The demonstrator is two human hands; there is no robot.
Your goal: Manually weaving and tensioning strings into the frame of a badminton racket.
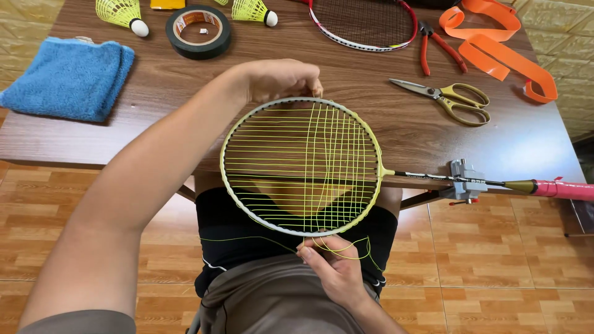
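Observation:
A badminton racket with a pale frame point(232, 133) lies flat over the table's near edge and my lap, partly strung with yellow string point(309, 161). Its shaft runs right through a small metal clamp point(465, 179) to a pink-wrapped handle point(566, 188). My left hand point(281, 79) grips the far rim of the frame. At the near rim my right hand point(334, 269) pinches loose loops of the yellow string just below the frame.
On the wooden table point(383, 117) lie a blue towel point(68, 77), two yellow shuttlecocks point(124, 13), a black tape roll point(198, 31), a second red-framed racket point(365, 23), red pliers point(436, 46), gold-handled scissors point(455, 99) and orange grip tape point(495, 46). Tiled floor lies below.

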